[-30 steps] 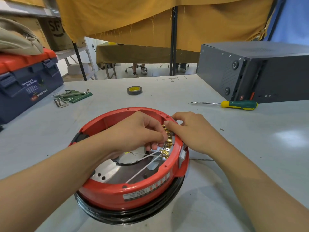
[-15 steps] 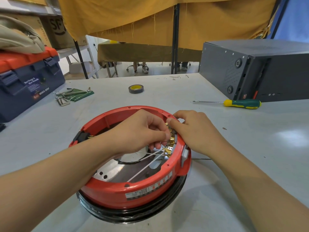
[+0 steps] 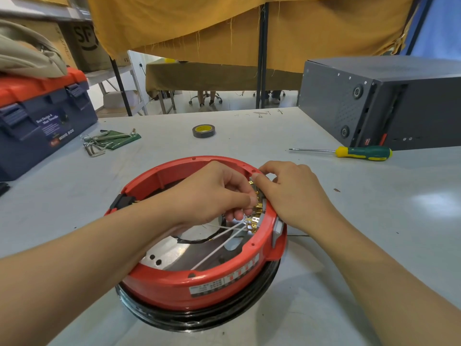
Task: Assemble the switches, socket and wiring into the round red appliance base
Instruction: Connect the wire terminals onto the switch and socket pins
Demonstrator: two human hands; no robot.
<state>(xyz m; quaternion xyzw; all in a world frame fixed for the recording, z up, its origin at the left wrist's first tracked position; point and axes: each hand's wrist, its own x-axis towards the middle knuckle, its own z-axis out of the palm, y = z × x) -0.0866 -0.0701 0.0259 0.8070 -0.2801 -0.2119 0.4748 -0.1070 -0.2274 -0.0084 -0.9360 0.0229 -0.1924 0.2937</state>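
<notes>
The round red appliance base [image 3: 174, 288] sits upside down on a black ring on the grey table, its shiny metal plate showing inside. Brass switch terminals [image 3: 255, 219] line the inner right wall, and white wires [image 3: 219, 243] run from them across the plate. My left hand [image 3: 209, 196] reaches inside the base, its fingertips pinched on a wire end at the terminals. My right hand [image 3: 289, 191] rests over the right rim, fingers pressed on the switch block there. A black socket [image 3: 122, 201] sits in the left wall.
A green and yellow screwdriver [image 3: 359, 153] lies to the right, in front of a dark grey metal case [image 3: 389, 101]. A roll of tape [image 3: 203, 131] lies behind the base. Hex keys on a green board [image 3: 107, 142] and a blue toolbox [image 3: 37, 126] stand at the left.
Both hands have stayed at the terminals on the right wall, with only small finger shifts. The view has shifted slightly.
</notes>
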